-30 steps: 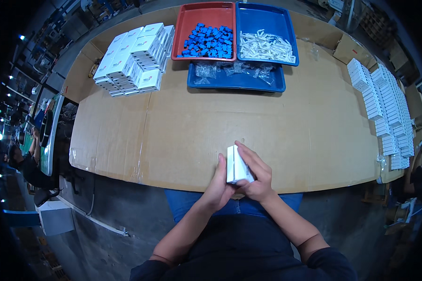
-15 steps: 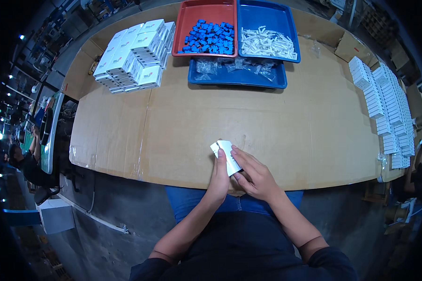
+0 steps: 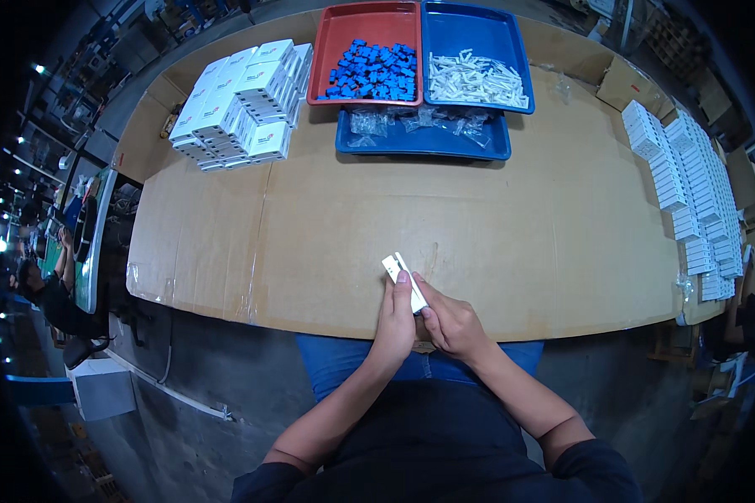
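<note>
A small white box (image 3: pixel 392 265) is held between my two hands just above the near edge of the table. It is tilted, with a narrow side facing up and a dark slit along it. My left hand (image 3: pixel 395 325) grips it from the left, thumb lying over the upper side. From the right, my right hand (image 3: pixel 455 324) closes on its lower end, thumb near the corner and fingers along the far side. My fingers hide much of the box.
White boxes (image 3: pixel 218 109) are stacked at the far left. Blue parts (image 3: pixel 373 71) lie in a red tray (image 3: pixel 365 21), white parts (image 3: pixel 474 77) in a blue tray (image 3: pixel 474 25). Below, another blue tray (image 3: pixel 424 149) holds clear plastic. More white boxes (image 3: pixel 700 201) line the right. A co-worker (image 3: pixel 59 298) sits left.
The box has turned in my hands, from showing its broad white face to showing a narrow side. My right fingers have shifted down behind it.
</note>
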`<state>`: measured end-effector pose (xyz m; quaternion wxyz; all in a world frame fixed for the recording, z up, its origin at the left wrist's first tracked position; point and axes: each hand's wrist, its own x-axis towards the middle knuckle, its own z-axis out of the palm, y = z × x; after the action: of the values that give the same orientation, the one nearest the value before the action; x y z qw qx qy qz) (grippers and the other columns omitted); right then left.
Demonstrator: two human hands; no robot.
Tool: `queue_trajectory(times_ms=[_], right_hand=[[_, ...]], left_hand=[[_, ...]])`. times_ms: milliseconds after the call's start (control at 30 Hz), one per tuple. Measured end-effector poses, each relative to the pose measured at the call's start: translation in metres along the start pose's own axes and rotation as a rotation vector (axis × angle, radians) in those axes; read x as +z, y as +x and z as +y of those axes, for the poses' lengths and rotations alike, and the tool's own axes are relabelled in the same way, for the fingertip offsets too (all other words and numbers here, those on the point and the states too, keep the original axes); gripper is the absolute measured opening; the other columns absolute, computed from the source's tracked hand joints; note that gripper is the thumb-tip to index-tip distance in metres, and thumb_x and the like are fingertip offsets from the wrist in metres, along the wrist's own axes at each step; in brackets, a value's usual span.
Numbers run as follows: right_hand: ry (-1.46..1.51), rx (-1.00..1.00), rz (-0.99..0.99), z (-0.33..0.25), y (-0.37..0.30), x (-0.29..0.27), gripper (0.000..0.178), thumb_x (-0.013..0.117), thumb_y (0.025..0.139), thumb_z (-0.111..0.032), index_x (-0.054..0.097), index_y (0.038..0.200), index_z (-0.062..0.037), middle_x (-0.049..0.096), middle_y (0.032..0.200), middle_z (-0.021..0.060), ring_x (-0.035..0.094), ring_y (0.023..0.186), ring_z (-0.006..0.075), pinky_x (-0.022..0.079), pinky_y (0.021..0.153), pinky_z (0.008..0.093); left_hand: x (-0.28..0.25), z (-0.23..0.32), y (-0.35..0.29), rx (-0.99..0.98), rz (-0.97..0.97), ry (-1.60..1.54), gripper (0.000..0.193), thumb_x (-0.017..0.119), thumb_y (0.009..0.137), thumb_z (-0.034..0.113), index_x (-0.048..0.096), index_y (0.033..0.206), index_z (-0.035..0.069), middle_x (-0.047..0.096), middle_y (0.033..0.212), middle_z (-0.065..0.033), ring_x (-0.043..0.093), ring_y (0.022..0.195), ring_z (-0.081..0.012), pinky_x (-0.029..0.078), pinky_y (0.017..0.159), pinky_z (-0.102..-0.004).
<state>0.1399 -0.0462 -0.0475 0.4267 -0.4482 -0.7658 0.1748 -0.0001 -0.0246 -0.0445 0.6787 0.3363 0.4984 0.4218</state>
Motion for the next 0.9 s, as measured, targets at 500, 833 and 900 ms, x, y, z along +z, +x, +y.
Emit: queue_trajectory(times_ms=[500,833,900], right_hand=[[-0.116,0.003,-0.009,-0.002,-0.010,0.002,0.046,0.062,0.099,-0.009,0.055,0.137,0.0154,0.068,0.127,0.0309,0.077,0.093,0.0351,0.063,0.074,0.0383],[0.340,0.273,0.016,-0.004,0.012,-0.010,0.040,0.053,0.109,-0.020,0.060,0.138,0.0073,0.069,0.131,0.0240,0.072,0.115,0.0304,0.057,0.096,0.0381],[0.536,0.541,0.018,0.003,0.016,-0.012,0.046,0.042,0.115,-0.029,0.059,0.142,0.0046,0.069,0.134,0.0151,0.067,0.120,0.0220,0.054,0.101,0.0360]], left_hand=[[-0.003,-0.006,0.001,-0.051,-0.001,-0.049,0.054,0.039,0.112,0.052,0.055,0.127,0.003,0.062,0.107,-0.0063,0.061,0.096,-0.0123,0.052,0.086,-0.0304],[-0.018,0.023,0.010,-0.171,-0.159,-0.180,0.051,0.041,0.112,0.046,0.048,0.139,0.003,0.062,0.121,-0.0101,0.063,0.114,-0.0179,0.050,0.105,-0.0367],[-0.018,0.021,0.012,-0.115,-0.147,-0.202,0.053,0.048,0.110,0.036,0.039,0.150,0.003,0.059,0.126,-0.0121,0.064,0.115,-0.0200,0.051,0.103,-0.0366]])
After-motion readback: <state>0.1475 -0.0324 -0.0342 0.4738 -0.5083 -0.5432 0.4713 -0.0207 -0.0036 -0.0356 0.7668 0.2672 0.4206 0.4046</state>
